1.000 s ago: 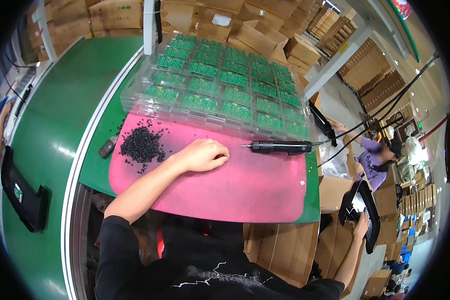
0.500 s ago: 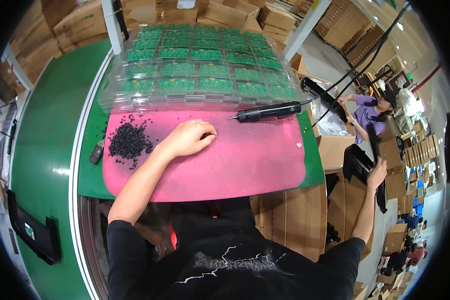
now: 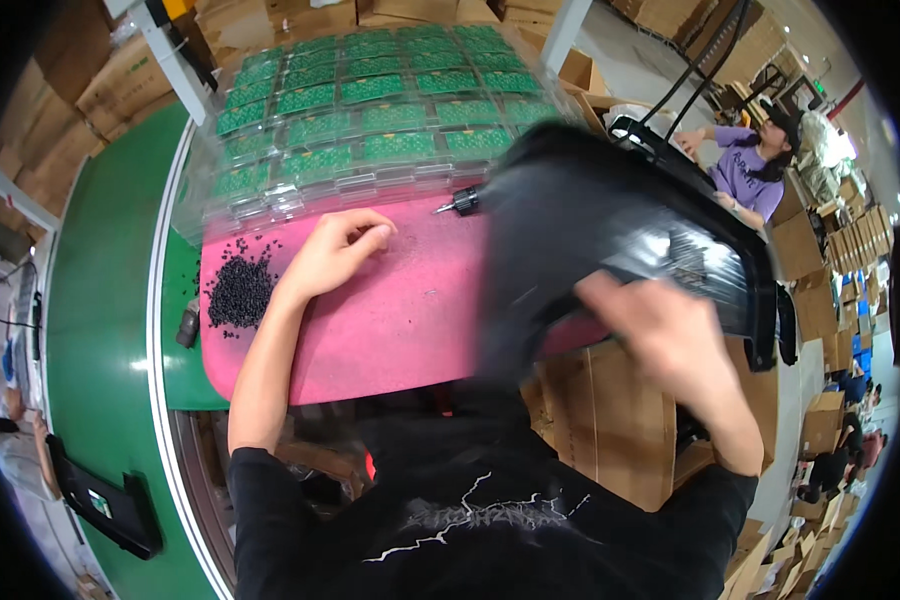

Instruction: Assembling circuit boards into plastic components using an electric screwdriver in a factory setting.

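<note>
Black panel held in right hand.

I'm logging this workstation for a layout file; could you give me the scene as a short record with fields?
left hand: loosely curled over the mat, nothing visible in it
right hand: gripping a black plastic shell, both motion-blurred
work surface: pink mat
loose parts: pile of tiny black pieces, mat's left side
tool: black screwdriver, tip pointing left, rest hidden behind the shell
mat's far side: clear trays with green circuit boards
nearby person: purple shirt, at right
</note>
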Available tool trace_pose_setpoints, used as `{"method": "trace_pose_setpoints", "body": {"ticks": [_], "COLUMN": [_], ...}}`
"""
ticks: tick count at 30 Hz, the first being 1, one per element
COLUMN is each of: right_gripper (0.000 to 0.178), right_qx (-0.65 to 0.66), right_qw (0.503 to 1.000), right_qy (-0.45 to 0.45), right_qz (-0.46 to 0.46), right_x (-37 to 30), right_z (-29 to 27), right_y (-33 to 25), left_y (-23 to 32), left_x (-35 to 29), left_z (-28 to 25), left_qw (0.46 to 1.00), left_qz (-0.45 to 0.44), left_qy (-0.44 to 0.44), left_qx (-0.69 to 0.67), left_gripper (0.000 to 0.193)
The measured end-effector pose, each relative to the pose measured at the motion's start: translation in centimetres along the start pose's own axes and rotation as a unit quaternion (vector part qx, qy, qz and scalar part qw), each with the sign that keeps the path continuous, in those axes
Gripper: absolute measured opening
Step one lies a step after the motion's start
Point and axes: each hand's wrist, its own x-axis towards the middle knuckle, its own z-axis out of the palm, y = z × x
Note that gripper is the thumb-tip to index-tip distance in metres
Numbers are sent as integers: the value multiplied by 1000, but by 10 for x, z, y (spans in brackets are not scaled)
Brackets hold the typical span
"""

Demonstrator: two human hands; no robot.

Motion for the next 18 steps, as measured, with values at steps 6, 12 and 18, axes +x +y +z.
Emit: {"method": "trace_pose_setpoints", "body": {"ticks": [6,12,18], "right_gripper": [34,25,54], "right_qx": [97,151,18], "right_qw": [977,983,983], "right_qy": [-1,-13,146], "right_qz": [-192,-104,111], "right_x": [37,138,245], "right_z": [94,111,149], "right_y": [-73,0,105], "left_y": [13,14,15], "left_x": [-4,-8,-8], "left_z": [-13,-14,-15], "left_qw": [978,985,981], "left_qz": [-17,42,63], "left_qy": [-121,-149,-38], "left_qx": [-166,72,180], "left_gripper": [25,37,20]}}
